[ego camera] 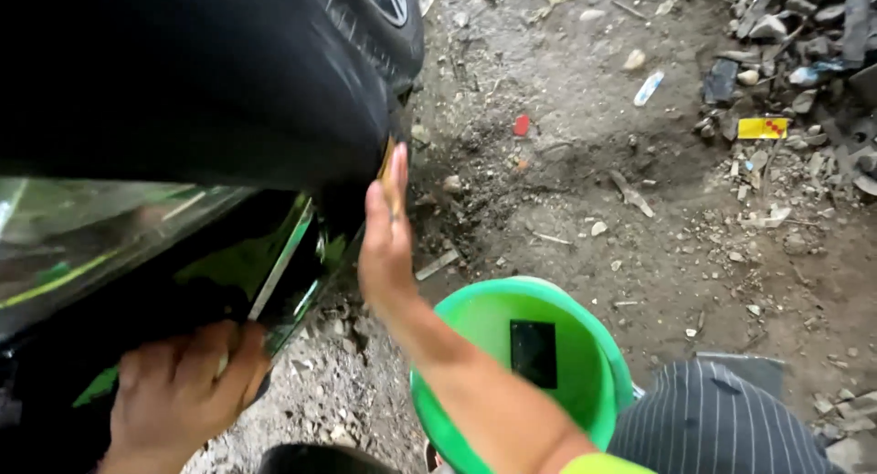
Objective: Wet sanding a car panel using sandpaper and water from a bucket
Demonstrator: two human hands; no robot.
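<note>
Beside a black car body, low to the dirt ground (585, 218), a person works with both bare hands. Nearest the camera, the left hand (183, 392) presses against the lower edge of the glossy black panel (183, 100), its fingers curled together over the sill; whether anything is clamped in that grip cannot be told. At the bottom right, a knee in dark pinstriped trousers (713, 419) shows, and just beside it stands a bright green bucket (603, 364), a dark rectangular piece (533, 352) resting inside it. The right forearm crosses in front of the bucket's rim and runs up to the right hand (385, 241), which lies flat along the rear edge of the panel, fingers straight and held together, with a thin yellowish strip (387, 159) pinched between fingertips and bodywork. The panel throws back green and pale reflections near its lower part. A tyre (388, 26) sits at the top of the frame, just beyond the panel. Farther off, the ground is strewn with stones and scraps: a small red piece (522, 125), a pale plastic bottle (649, 88), a yellow wrapper (762, 128), and a heap of dark rubble (804, 45) at the upper right.
</note>
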